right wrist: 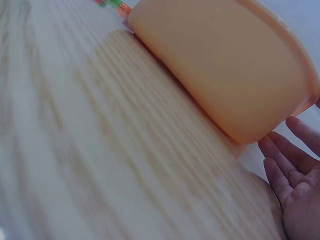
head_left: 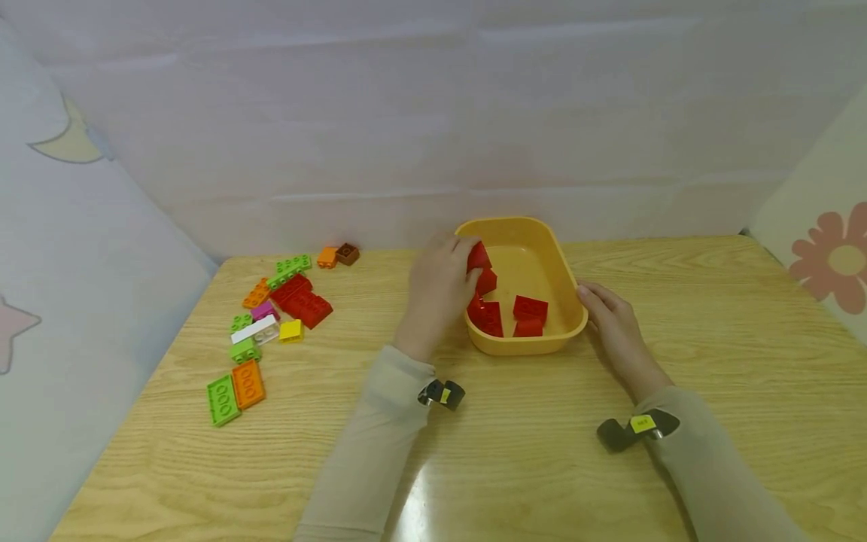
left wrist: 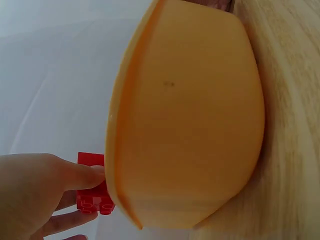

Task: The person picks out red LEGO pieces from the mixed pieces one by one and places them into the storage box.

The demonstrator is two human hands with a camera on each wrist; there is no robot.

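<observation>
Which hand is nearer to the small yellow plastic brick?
Left. The left hand is right of that yellow brick, at the left side of the orange-yellow plastic tub; the right hand is farther off, at its right side.

Yellow-orange tub (head_left: 521,275), red bricks (head_left: 530,309), pale wood-grained table (head_left: 515,444), beige sleeves (head_left: 366,452), pink-and-yellow flower (head_left: 847,260)

The right grip (right wrist: 301,192) (its fingers parted) touches an orange tub (right wrist: 215,62) on a wood-grained table (right wrist: 125,130).
</observation>
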